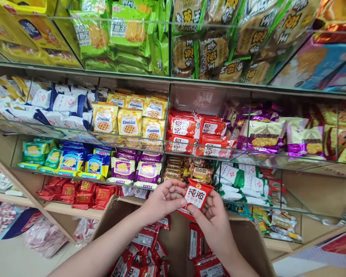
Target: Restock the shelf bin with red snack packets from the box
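Note:
A red and white biscuit packet [196, 195] is held between both hands, above an open cardboard box. My left hand [167, 198] grips its left edge, thumb on the front. From the right, my right hand [212, 211] pinches the same packet, its thumb pressed on the lower front and its fingers curled behind. Several more red packets [145, 240] lie loose in the cardboard box [175, 254] under my forearms. Ahead, similar red packets [184, 127] are stacked in a middle shelf compartment.
Glass-fronted shelves hold yellow cookie packets [129, 122], purple packets [262, 134], green biscuit packets [132, 30] and brown packets [202, 171]. Glass shelf edges [132, 143] run across in front. Red packets [83, 192] fill a low shelf at left. Plastic-bagged goods [44, 236] sit on the floor.

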{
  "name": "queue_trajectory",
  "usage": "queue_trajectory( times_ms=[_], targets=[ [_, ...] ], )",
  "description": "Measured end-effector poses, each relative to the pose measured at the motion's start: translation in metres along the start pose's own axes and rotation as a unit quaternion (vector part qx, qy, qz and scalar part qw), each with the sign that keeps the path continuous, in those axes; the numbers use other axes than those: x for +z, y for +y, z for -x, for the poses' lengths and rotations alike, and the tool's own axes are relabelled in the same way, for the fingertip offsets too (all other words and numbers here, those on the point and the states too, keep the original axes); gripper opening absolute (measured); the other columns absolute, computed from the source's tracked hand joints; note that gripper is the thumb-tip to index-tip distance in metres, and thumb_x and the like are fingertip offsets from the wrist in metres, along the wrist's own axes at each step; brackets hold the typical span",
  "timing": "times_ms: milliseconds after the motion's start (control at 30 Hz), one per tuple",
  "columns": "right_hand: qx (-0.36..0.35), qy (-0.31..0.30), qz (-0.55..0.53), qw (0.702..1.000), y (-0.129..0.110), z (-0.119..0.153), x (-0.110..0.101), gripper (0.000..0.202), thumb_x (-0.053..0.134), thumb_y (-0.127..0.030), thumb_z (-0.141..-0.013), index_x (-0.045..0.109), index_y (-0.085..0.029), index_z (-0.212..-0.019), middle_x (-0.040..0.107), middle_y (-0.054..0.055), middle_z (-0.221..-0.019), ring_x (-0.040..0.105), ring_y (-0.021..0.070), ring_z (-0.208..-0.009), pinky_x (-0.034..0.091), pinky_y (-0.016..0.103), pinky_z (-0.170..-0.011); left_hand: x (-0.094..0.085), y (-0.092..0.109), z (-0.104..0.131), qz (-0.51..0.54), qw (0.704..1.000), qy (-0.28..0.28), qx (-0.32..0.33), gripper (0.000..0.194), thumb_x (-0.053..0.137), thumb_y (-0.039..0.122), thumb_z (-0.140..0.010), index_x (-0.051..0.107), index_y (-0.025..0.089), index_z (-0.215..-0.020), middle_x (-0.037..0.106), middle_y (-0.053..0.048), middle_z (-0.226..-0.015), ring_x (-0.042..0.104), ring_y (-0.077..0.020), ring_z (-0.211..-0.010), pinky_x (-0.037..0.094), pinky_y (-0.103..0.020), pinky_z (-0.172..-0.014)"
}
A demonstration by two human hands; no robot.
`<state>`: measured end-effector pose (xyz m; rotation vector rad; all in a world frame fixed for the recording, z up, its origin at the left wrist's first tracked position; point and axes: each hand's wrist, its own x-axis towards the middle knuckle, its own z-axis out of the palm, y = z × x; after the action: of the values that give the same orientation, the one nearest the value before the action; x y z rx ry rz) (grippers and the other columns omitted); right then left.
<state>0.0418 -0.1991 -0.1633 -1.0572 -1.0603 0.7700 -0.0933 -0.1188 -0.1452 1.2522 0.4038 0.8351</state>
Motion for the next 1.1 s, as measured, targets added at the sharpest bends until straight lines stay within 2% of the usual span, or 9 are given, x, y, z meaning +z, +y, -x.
queue_trajectory(
  times_ms=[133,267,400,567,667,767,867,967,1100],
  targets=[
    [-0.087,0.057,0.087,0.991,-0.030,-0.012,-0.010,0.039,0.059,-0.030,-0.078,0.045,-0.021,-0.112,0.064,0.009,-0.105,0.064,0.0191,-0.089,0.053,0.033,-0.078,0.001,0.002,0.001,-0.017,1.000,0.006,0.000,0.033,0.070,0.030,-0.071,0.054,0.016,-0.096,0.063,-0.002,-0.082,0.062,-0.0118,-0.072,0.048,-0.025,-0.066],
    [-0.232,0.098,0.266,0.930,-0.088,-0.050,-0.033,0.050,0.058,-0.033,-0.078,0.042,-0.022,-0.124,0.060,0.011,-0.110,0.061,0.0229,-0.091,0.051,0.039,-0.078,0.001,0.001,0.003,-0.026,1.000,-0.004,-0.016,0.035,0.070,0.031,-0.069,0.053,0.017,-0.096,0.063,-0.002,-0.082,0.063,-0.0127,-0.072,0.048,-0.027,-0.069],
    [-0.268,0.114,0.480,0.827,-0.142,-0.101,-0.044,0.068,0.061,-0.030,-0.074,0.032,-0.014,-0.133,0.062,0.014,-0.104,0.061,0.0287,-0.088,0.048,0.046,-0.076,-0.001,-0.002,0.004,-0.041,0.999,-0.014,-0.009,0.034,0.070,0.031,-0.070,0.054,0.017,-0.096,0.062,-0.002,-0.081,0.061,-0.0127,-0.072,0.047,-0.029,-0.071],
    [-0.207,0.061,0.723,0.656,-0.172,-0.155,-0.030,0.036,0.065,-0.020,-0.067,0.059,-0.010,-0.101,0.065,0.016,-0.082,0.062,0.0321,-0.077,0.045,0.042,-0.066,-0.001,-0.002,0.007,-0.061,0.998,-0.026,-0.005,0.036,0.069,0.034,-0.070,0.053,0.017,-0.096,0.061,-0.002,-0.081,0.060,-0.0121,-0.071,0.046,-0.030,-0.072],
    [-0.153,-0.017,0.795,0.587,-0.173,-0.177,-0.019,0.023,0.062,-0.014,-0.068,0.062,-0.010,-0.091,0.066,0.016,-0.078,0.063,0.0308,-0.078,0.045,0.038,-0.063,-0.001,-0.001,0.007,-0.068,0.997,-0.031,-0.006,0.036,0.070,0.035,-0.069,0.053,0.016,-0.095,0.062,-0.003,-0.080,0.059,-0.0117,-0.071,0.046,-0.030,-0.073],
    [-0.148,-0.082,0.799,0.577,-0.167,-0.191,-0.012,0.031,0.059,-0.011,-0.070,0.060,-0.012,-0.100,0.065,0.015,-0.091,0.062,0.0272,-0.087,0.045,0.034,-0.069,-0.001,-0.001,0.007,-0.071,0.997,-0.034,-0.010,0.034,0.070,0.035,-0.069,0.054,0.016,-0.092,0.062,-0.002,-0.080,0.059,-0.0113,-0.072,0.045,-0.029,-0.073],
    [-0.152,-0.085,0.798,0.578,-0.159,-0.197,-0.008,0.036,0.053,-0.007,-0.072,0.057,-0.015,-0.107,0.060,0.015,-0.105,0.057,0.0275,-0.098,0.044,0.035,-0.076,-0.001,-0.001,0.007,-0.067,0.997,-0.038,-0.013,0.033,0.070,0.035,-0.069,0.054,0.016,-0.091,0.062,-0.002,-0.079,0.059,-0.0112,-0.072,0.045,-0.029,-0.074],
    [-0.127,-0.077,0.805,0.575,-0.154,-0.196,-0.007,0.039,0.045,-0.002,-0.074,0.053,-0.009,-0.111,0.060,0.020,-0.104,0.057,0.0287,-0.098,0.044,0.036,-0.076,-0.001,-0.001,0.007,-0.073,0.997,-0.036,-0.018,0.034,0.070,0.036,-0.068,0.055,0.015,-0.090,0.062,-0.002,-0.078,0.059,-0.0118,-0.072,0.045,-0.030,-0.074],
    [-0.067,-0.137,0.810,0.567,-0.153,-0.195,-0.005,0.035,0.048,-0.004,-0.074,0.054,-0.007,-0.108,0.064,0.020,-0.099,0.062,0.0255,-0.091,0.046,0.029,-0.071,-0.002,-0.003,0.007,-0.090,0.995,-0.038,-0.030,0.032,0.070,0.036,-0.068,0.056,0.015,-0.089,0.064,-0.004,-0.080,0.059,-0.0124,-0.073,0.045,-0.030,-0.074]
  ],
)
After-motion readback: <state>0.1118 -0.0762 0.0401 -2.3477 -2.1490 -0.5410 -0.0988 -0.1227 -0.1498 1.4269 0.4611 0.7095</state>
